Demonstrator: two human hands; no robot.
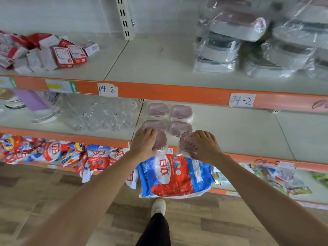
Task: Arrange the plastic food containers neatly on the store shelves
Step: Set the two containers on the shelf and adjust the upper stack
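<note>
Both hands reach to the near edge of the middle shelf, each with a pink plastic food container wrapped in clear film. The left hand lies over the left container, fingers curled down on its lid, so that grip is grasping the container; the right hand has its fingers curled round the right container, which sits tilted at the shelf lip with its film hanging over the orange edge strip. Just beyond them, farther back on the same shelf, four more pink containers lie flat in two rows of two, close beside each other. To the left on that shelf stands a cluster of clear glassware. The shelf above carries stacks of larger wrapped containers at the right and red and white packets at the far left; its orange edge bears handwritten paper labels. Below the hands, a blue and red detergent bag juts out from the lowest shelf over the wooden floor, where a white shoe shows
</note>
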